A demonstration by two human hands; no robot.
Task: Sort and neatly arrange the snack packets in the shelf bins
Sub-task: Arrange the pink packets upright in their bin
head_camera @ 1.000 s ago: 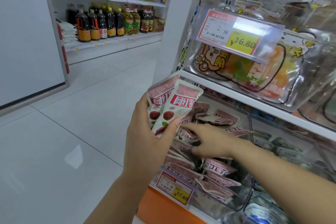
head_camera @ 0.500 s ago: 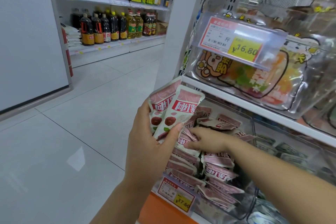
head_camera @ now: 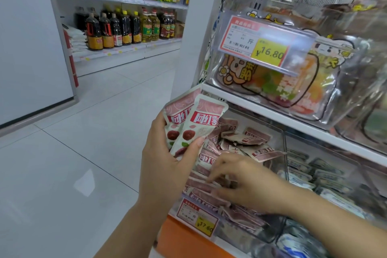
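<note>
at clear bin [head_camera: 283, 184]: left fingers [head_camera: 197, 142] pinch glossy packets [head_camera: 202, 124]; right fingers [head_camera: 225, 158] blurred, grip unclear.

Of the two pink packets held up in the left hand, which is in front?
The packet on the right, pinned by the thumb of the left hand, shows its whole face; it overlaps the other packet, half hidden to its left.

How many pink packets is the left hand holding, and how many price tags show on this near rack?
Pink packets in left hand: 2
Price tags: 2
Total: 4
</note>
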